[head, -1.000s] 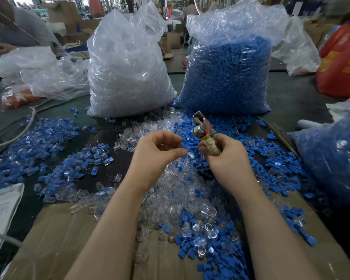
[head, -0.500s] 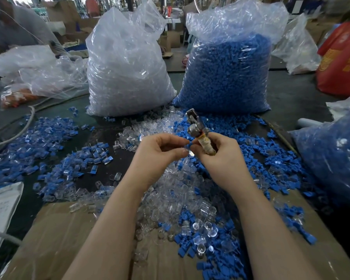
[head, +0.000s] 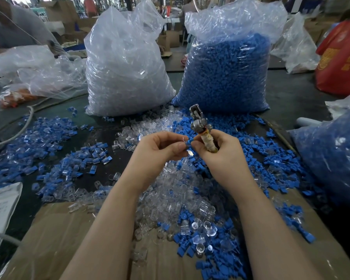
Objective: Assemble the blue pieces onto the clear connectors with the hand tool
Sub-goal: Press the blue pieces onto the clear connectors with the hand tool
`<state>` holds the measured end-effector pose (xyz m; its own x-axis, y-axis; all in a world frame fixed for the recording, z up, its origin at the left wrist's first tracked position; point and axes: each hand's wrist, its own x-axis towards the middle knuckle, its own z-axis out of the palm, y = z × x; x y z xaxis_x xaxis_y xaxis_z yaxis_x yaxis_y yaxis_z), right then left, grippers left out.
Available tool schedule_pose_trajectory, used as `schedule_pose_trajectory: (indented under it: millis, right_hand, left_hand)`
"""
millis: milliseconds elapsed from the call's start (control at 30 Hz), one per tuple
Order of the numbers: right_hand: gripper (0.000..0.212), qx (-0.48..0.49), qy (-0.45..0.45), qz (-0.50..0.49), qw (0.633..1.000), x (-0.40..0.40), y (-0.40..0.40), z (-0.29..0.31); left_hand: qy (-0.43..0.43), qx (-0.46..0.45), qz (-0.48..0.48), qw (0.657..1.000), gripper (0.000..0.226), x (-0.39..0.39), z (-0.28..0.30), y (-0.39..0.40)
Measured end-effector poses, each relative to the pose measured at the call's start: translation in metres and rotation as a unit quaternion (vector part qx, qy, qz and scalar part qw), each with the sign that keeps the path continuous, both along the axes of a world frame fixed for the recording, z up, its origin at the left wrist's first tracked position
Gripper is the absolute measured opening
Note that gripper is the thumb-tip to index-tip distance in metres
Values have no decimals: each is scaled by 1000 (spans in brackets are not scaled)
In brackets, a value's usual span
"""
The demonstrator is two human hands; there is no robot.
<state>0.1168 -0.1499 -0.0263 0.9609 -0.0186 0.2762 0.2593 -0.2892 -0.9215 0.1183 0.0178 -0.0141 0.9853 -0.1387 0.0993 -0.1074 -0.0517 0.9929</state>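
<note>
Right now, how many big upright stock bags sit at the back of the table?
2: the bag of clear connectors back left, the bag of blue pieces right beside it. A third blue-filled bag lies at the right edge, partly cropped.

From my remote feed: two hands, left hand (head: pixel 160 150) and right hand (head: pixel 220 156), meet above a heap of loose connectors (head: pixel 170 190) and pieces (head: pixel 275 158) on the table (head: pixel 303 98). Behind the heap two full bags stand side by side, one (head: pixel 125 65) left, one (head: pixel 226 73) right. Assembled parts (head: pixel 49 146) lie left; cardboard (head: pixel 55 235) lies nearest me, under the heap's near edge.
</note>
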Motion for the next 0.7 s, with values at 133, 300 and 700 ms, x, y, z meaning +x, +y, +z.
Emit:
schedule_pose_trajectory:
  millis: [133, 300, 700]
  right_hand:
    - [8, -7, -8, -3, 1000, -1, 2, 0]
    - [7, -6, -22, -27, 999, 0, 2, -1]
    - [10, -4, -37, -31, 999, 2, 3, -4]
  left_hand:
    - [-3, -7, 7, 1000, 13, 0, 0, -1]
    - [5, -44, 16, 999, 14, 0, 0, -7]
    - [20, -59, 45, 997, 18, 0, 2, -12]
